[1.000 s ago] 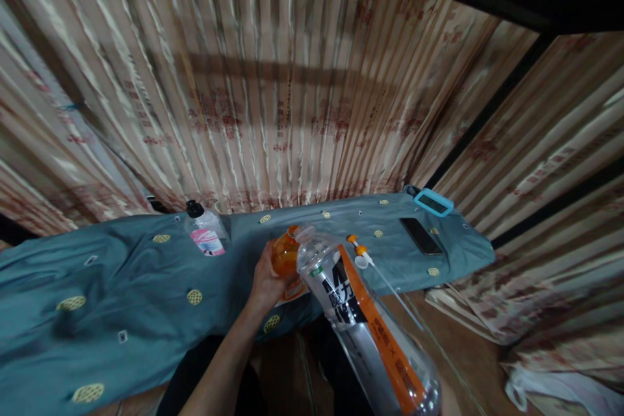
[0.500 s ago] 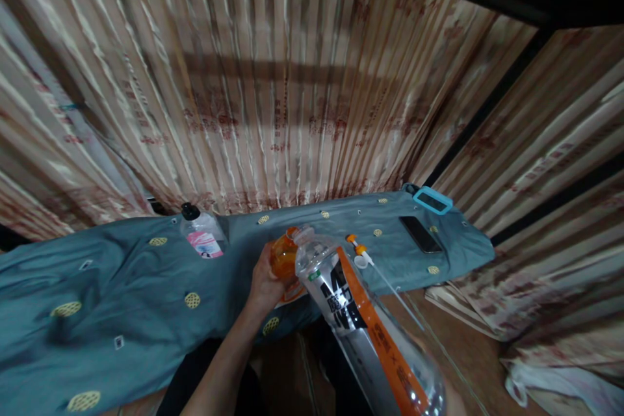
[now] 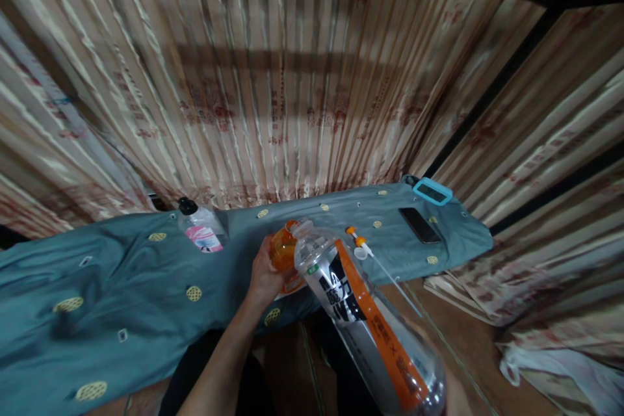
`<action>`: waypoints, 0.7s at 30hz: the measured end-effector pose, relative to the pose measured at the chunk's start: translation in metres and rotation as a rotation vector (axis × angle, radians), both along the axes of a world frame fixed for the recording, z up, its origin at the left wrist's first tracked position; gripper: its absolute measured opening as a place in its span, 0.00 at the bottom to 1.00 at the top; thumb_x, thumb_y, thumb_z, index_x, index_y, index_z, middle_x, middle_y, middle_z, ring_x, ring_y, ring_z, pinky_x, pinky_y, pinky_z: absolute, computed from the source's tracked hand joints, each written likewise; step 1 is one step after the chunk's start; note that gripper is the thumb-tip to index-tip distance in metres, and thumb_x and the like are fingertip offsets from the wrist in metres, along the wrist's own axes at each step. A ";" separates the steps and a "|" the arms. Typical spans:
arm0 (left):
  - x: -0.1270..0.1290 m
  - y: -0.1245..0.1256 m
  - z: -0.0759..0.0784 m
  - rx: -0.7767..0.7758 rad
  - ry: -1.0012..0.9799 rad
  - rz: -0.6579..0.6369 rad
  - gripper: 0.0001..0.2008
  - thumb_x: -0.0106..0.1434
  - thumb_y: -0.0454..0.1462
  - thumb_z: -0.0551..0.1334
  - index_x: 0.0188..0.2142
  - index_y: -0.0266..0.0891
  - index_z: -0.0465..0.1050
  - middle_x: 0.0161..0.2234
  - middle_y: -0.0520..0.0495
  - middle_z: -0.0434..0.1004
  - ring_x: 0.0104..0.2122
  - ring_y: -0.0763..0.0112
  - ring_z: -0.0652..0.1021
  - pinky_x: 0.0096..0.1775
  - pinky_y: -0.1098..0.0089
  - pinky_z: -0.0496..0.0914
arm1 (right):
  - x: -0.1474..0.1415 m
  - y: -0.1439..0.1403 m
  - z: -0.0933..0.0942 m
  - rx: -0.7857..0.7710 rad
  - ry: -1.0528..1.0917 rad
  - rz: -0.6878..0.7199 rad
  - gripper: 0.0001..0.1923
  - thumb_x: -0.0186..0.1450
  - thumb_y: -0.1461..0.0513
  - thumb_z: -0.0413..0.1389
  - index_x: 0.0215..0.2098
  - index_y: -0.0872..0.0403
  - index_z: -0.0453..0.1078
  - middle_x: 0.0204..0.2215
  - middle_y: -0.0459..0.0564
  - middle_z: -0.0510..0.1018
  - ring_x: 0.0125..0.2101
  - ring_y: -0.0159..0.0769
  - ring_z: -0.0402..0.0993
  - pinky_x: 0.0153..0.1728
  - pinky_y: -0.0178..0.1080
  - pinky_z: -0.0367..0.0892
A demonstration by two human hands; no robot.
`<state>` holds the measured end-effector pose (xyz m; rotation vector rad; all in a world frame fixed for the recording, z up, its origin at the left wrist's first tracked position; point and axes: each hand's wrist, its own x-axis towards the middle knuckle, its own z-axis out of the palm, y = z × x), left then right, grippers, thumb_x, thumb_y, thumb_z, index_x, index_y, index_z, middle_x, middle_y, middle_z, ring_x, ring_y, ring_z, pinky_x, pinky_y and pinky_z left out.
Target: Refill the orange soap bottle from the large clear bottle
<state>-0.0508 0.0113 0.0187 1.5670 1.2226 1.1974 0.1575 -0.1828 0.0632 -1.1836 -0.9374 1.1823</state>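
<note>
Large clear bottle (image 3: pixel 363 318), lower centre of frame: black label panel with white characters "魔力" beneath part of big white letter; orange stripe alongside carries small print, too blurred to read. Small bottle (image 3: pixel 201 230), left of centre: pink-white label, unreadable.

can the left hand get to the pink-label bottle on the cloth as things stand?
Probably not right away: the left hand is wrapped around the orange bottle. The path itself looks free, since only bare teal cloth lies between it and the pink-label bottle, which stands to its left near the curtain.
</note>
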 end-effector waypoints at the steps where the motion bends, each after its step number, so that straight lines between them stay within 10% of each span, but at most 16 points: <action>1: 0.000 0.000 0.000 0.001 0.003 -0.002 0.28 0.42 0.40 0.70 0.44 0.39 0.68 0.42 0.46 0.78 0.43 0.58 0.79 0.47 0.60 0.74 | 0.000 -0.007 0.000 0.002 -0.018 0.001 0.41 0.45 0.38 0.68 0.51 0.49 0.77 0.43 0.55 0.87 0.48 0.64 0.80 0.47 0.55 0.76; 8: -0.001 0.001 -0.002 0.046 -0.010 -0.028 0.27 0.43 0.40 0.69 0.44 0.38 0.68 0.41 0.47 0.78 0.42 0.60 0.79 0.46 0.61 0.73 | 0.005 -0.026 -0.027 0.092 -0.175 -0.103 0.45 0.47 0.40 0.66 0.62 0.39 0.67 0.53 0.51 0.82 0.55 0.69 0.73 0.51 0.58 0.73; 13: 0.001 0.000 -0.001 0.008 -0.017 -0.013 0.27 0.41 0.39 0.70 0.43 0.40 0.68 0.40 0.49 0.79 0.42 0.61 0.79 0.46 0.63 0.73 | 0.009 0.000 -0.047 0.125 -0.210 -0.081 0.46 0.34 0.35 0.67 0.49 0.41 0.78 0.43 0.54 0.87 0.54 0.72 0.74 0.49 0.59 0.73; 21: 0.002 0.000 0.001 -0.026 -0.055 -0.030 0.29 0.40 0.38 0.71 0.44 0.40 0.68 0.40 0.48 0.80 0.42 0.60 0.80 0.46 0.63 0.74 | 0.003 -0.040 -0.012 0.071 -0.129 -0.083 0.46 0.51 0.44 0.66 0.64 0.46 0.62 0.62 0.52 0.73 0.62 0.62 0.65 0.62 0.54 0.61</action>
